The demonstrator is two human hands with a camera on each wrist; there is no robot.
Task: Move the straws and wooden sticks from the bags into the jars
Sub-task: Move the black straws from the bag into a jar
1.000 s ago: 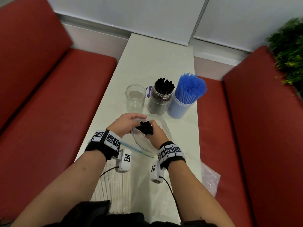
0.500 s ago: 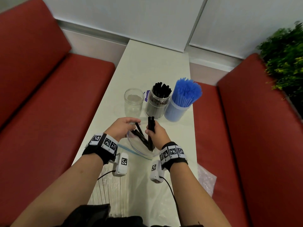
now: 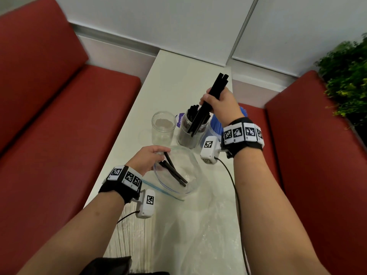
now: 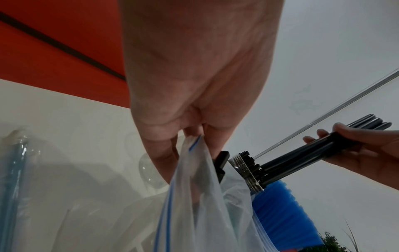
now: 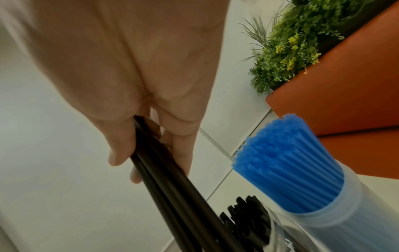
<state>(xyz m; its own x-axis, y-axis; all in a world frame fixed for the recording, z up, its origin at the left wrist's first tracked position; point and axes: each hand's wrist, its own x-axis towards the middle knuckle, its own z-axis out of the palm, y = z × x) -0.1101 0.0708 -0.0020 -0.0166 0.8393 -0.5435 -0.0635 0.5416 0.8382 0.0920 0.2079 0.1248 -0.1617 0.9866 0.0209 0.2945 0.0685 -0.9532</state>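
Note:
My right hand point(image 3: 215, 100) grips a bundle of black straws point(image 3: 208, 105) point(image 5: 172, 179) point(image 4: 302, 153), tilted, with the lower ends over the jar of black straws point(image 3: 187, 133). My left hand point(image 3: 151, 157) pinches the rim of a clear zip bag point(image 3: 178, 173) point(image 4: 194, 196) and holds its mouth wide; a few black straws point(image 3: 174, 172) still lie inside. An empty glass jar point(image 3: 163, 126) stands left of the black-straw jar. The blue straws point(image 5: 287, 163) fill a frosted jar point(image 5: 336, 209) on the right, mostly hidden behind my right wrist in the head view.
More clear bags lie on the white table point(image 3: 178, 76) near me, one holding pale wooden sticks point(image 3: 135, 241). Red benches point(image 3: 59, 116) flank the table on both sides. A green plant point(image 3: 349, 76) sits at the far right. A wall closes the table's far end.
My right hand has lifted a bundle of black straws out of the bag and carried it up and forward to the black-straw jar. My left hand stays on the bag's rim.

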